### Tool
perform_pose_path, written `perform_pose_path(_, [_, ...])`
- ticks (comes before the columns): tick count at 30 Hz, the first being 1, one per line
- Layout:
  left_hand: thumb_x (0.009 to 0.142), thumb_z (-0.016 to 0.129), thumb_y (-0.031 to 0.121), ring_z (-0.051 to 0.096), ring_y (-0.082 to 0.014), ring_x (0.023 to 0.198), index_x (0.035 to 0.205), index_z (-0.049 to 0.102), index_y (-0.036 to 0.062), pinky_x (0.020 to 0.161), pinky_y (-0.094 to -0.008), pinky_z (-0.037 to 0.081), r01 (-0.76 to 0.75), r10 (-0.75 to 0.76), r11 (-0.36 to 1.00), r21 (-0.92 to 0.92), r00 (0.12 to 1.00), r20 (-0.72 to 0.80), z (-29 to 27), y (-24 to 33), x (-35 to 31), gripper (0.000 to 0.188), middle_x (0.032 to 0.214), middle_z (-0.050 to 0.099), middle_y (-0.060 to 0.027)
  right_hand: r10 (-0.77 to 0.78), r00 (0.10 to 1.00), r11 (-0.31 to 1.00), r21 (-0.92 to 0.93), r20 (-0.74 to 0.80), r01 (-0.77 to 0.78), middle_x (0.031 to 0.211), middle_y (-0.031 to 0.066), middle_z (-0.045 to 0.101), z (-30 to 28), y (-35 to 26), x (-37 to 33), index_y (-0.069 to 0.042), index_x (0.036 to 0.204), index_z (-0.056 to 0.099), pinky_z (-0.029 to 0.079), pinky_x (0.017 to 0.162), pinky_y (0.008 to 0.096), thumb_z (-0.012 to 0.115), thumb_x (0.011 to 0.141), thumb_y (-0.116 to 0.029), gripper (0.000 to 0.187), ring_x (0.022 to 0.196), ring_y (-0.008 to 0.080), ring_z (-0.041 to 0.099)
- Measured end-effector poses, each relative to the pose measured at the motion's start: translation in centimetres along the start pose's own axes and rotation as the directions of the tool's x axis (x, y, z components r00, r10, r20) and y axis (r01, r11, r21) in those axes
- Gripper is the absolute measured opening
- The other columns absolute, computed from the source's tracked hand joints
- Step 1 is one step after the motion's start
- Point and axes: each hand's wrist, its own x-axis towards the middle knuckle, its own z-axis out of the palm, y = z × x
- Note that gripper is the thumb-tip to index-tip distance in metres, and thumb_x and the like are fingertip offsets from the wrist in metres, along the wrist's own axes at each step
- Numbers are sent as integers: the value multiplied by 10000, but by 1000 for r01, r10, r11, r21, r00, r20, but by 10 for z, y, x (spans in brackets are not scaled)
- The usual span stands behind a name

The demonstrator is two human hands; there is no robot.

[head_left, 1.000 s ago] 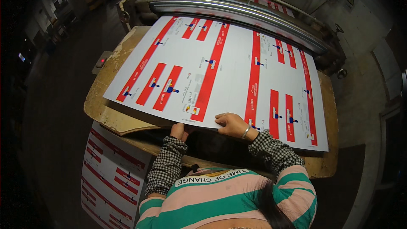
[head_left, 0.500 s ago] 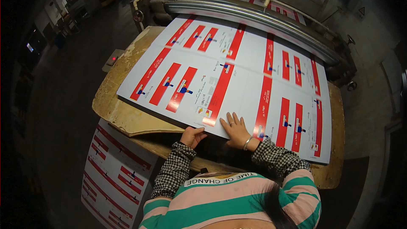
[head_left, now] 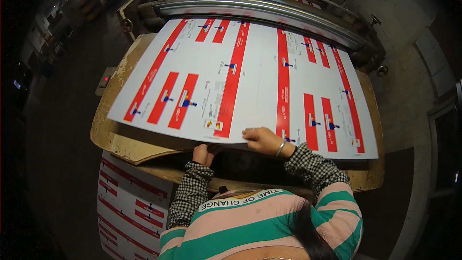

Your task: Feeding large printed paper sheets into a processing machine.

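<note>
A large white printed sheet (head_left: 260,82) with red bars and small blue figures stretches from the rollers toward me. My right hand (head_left: 263,140), with a silver bangle on its wrist, is closed on the middle of the sheet's near edge, thumb and fingers pinching it. Just left of it, my left hand (head_left: 204,154) is curled below the same edge. Its fingertips pass into shadow under the sheet, so what they hold is hidden. The near edge bows and stands raised off the worn wooden board (head_left: 113,135) beneath.
Beyond the sheet lies a long metal roller (head_left: 260,12) in a machine frame, with a handwheel (head_left: 382,71) at its right. A small box with a red light (head_left: 106,79) sits left of the board. More printed sheets (head_left: 132,202) lie lower down at my left.
My right hand was flat on the sheet with fingers spread and now pinches its near edge. That edge has lifted. My left hand has slipped lower, under the edge. The whole view has shifted.
</note>
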Motion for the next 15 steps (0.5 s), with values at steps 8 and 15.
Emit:
perform_pose_path(8, [828, 490, 136, 580, -198, 771, 1030, 479, -12, 687, -333, 509, -4, -5, 996, 86, 995, 96, 4, 4, -1, 250, 947, 560, -106, 342, 935, 932, -94, -96, -351, 767, 136, 616, -30, 33, 44, -52, 812, 628, 465, 642, 342, 567, 662, -206, 223, 686, 267, 590])
perform_pose_path(15, [811, 513, 101, 570, -199, 845, 1073, 456, -4, 684, -309, 505, 19, -26, 998, 61, 993, 115, -1, 5, 1, 288, 990, 545, -93, -71, 993, 797, -604, -95, 0, 1108, 209, 494, 41, 22, 34, -15, 1104, 484, 269, 978, 405, 672, 628, -394, 637, 1115, 319, 401])
